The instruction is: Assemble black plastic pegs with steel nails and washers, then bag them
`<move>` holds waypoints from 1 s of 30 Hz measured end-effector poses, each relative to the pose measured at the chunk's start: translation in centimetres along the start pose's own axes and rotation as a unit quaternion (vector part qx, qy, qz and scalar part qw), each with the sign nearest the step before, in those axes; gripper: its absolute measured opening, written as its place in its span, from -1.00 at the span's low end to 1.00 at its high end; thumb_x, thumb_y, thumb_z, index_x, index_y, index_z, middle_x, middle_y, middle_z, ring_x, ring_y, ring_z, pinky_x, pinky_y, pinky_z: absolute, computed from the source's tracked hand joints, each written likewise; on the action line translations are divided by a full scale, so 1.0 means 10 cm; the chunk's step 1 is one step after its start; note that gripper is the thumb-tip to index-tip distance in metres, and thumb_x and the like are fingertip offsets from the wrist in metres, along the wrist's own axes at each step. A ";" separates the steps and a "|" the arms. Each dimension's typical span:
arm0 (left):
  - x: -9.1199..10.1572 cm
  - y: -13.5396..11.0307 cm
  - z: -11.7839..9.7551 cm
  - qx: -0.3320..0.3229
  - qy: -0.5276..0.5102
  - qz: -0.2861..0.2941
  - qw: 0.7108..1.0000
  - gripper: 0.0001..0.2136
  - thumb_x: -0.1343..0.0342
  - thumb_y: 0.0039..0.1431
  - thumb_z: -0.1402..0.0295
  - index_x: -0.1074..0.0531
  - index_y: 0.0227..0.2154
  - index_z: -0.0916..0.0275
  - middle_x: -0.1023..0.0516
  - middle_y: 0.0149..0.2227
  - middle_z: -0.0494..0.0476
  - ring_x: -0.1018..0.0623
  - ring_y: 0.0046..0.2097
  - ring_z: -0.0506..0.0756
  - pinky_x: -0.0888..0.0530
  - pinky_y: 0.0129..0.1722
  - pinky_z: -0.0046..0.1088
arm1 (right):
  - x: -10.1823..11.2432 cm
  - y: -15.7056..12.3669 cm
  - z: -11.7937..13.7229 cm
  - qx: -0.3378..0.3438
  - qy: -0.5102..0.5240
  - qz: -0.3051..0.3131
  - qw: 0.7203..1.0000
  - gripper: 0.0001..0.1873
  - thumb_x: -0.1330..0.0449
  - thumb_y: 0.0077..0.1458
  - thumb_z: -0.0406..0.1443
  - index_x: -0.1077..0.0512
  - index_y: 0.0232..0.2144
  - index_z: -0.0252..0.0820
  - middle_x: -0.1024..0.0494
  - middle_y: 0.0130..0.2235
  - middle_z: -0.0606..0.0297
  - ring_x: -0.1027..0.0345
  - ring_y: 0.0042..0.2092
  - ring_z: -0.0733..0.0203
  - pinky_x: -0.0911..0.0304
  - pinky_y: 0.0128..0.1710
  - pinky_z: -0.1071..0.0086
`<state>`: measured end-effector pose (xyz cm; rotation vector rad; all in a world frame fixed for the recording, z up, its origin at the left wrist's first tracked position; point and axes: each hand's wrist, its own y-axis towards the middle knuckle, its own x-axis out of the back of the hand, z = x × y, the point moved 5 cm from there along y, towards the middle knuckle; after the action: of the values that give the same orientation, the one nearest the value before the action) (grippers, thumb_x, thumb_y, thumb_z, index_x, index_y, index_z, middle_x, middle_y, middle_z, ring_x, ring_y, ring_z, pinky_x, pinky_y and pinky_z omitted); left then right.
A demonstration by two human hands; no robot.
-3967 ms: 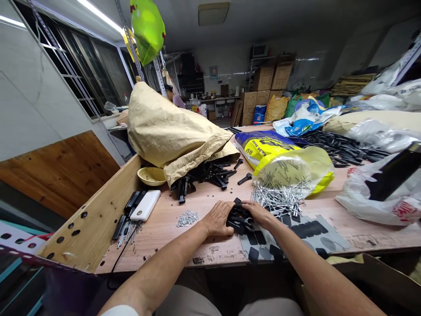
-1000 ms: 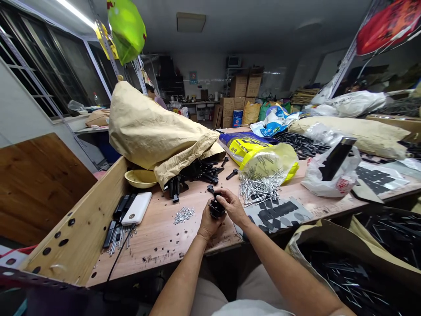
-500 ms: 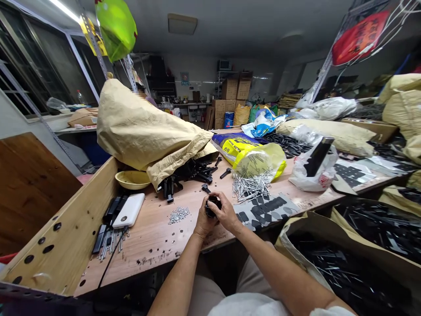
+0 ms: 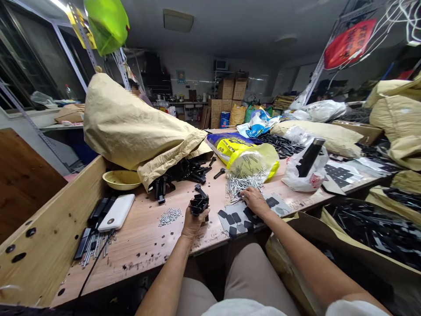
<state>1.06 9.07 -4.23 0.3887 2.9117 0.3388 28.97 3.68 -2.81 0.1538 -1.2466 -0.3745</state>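
My left hand [image 4: 193,223] is closed around a cluster of black plastic parts [image 4: 199,202], held just above the table's front edge. To the right, my right hand [image 4: 255,202] reaches to the near edge of a pile of long silver screws [image 4: 241,183]. Its fingers are bent together against the screws; whether one is between them is hidden. The screws spill from the mouth of a yellow and blue bag [image 4: 251,160]. Under my right wrist lies a grey sheet with black pads [image 4: 236,218]. Small silver nuts [image 4: 170,216] lie left of my left hand.
A large tan sack [image 4: 138,127] spills more black parts [image 4: 189,171] behind my hands. A white power bank [image 4: 116,212], yellow bowl [image 4: 121,180] and wooden side board [image 4: 55,235] stand left. Right are a black cylinder [image 4: 309,159] in a white bag and open sacks [image 4: 368,232] of black pieces.
My right hand has left the black parts and moved right to the screw pile. My left hand still holds the cluster, now further left. The view has shifted slightly.
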 end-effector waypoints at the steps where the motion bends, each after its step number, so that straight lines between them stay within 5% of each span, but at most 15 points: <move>1: 0.00 0.00 0.00 0.005 0.007 -0.002 1.000 -0.66 -0.35 -0.16 0.38 -0.45 -0.25 0.28 -0.65 -0.30 0.17 -0.63 -0.24 0.19 -0.53 -0.18 -0.27 | -0.02 0.04 -0.03 0.013 -0.012 0.019 1.000 -0.83 -0.19 0.12 -0.37 -0.56 -0.26 -0.10 -0.49 -0.14 0.15 -0.26 -0.07 0.06 -0.08 0.02 0.23; 5: 0.00 -0.02 0.06 0.052 0.033 -0.005 0.998 -0.64 -0.34 -0.12 0.32 -0.44 -0.23 0.27 -0.66 -0.28 0.19 -0.64 -0.27 0.20 -0.55 -0.34 -0.32 | -0.06 0.16 -0.08 0.075 -0.038 0.086 0.993 -0.89 -0.22 0.12 -0.32 -0.56 -0.32 -0.10 -0.53 -0.22 0.23 -0.28 -0.13 0.12 -0.06 -0.02 0.30; 8: -0.01 -0.02 0.09 0.041 0.050 0.006 0.998 -0.63 -0.35 -0.15 0.35 -0.43 -0.23 0.26 -0.66 -0.29 0.16 -0.64 -0.26 0.19 -0.56 -0.27 -0.31 | -0.06 0.19 -0.10 0.108 -0.041 0.114 0.987 -0.91 -0.21 0.13 -0.29 -0.53 -0.35 -0.13 -0.54 -0.26 0.26 -0.29 -0.15 0.14 -0.05 -0.04 0.32; 19: -0.08 -0.03 0.05 -0.003 0.109 0.013 0.994 -0.58 -0.32 -0.10 0.36 -0.32 -0.16 0.22 -0.64 -0.27 0.12 -0.63 -0.24 0.16 -0.52 -0.14 -0.27 | 0.14 0.11 -0.07 0.097 0.019 0.088 0.991 -0.82 -0.03 0.25 -0.29 -0.43 -0.31 -0.17 -0.53 -0.33 0.24 -0.34 -0.23 0.16 -0.10 -0.18 0.35; 24: -0.11 -0.05 0.02 -0.038 0.160 0.008 0.986 -0.59 -0.31 -0.10 0.33 -0.33 -0.17 0.22 -0.61 -0.26 0.13 -0.61 -0.23 0.16 -0.50 -0.15 -0.27 | 0.42 -0.01 0.19 0.123 0.113 0.094 0.981 -0.83 0.02 0.26 -0.28 -0.35 -0.24 -0.15 -0.51 -0.33 0.32 -0.35 -0.32 0.25 -0.18 -0.32 0.43; 30: -0.17 -0.12 -0.05 -0.072 0.182 0.007 0.981 -0.63 -0.29 -0.08 0.33 -0.35 -0.19 0.22 -0.58 -0.31 0.08 -0.57 -0.30 0.10 -0.50 -0.24 -0.36 | 0.92 -0.06 0.80 0.201 0.187 0.084 0.958 -0.82 -0.03 0.25 -0.22 -0.40 -0.27 -0.14 -0.51 -0.33 0.29 -0.35 -0.32 0.23 -0.20 -0.32 0.40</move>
<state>2.30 7.41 -3.78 0.3561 3.2099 0.6844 23.77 0.54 7.76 0.4439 -0.9381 0.0619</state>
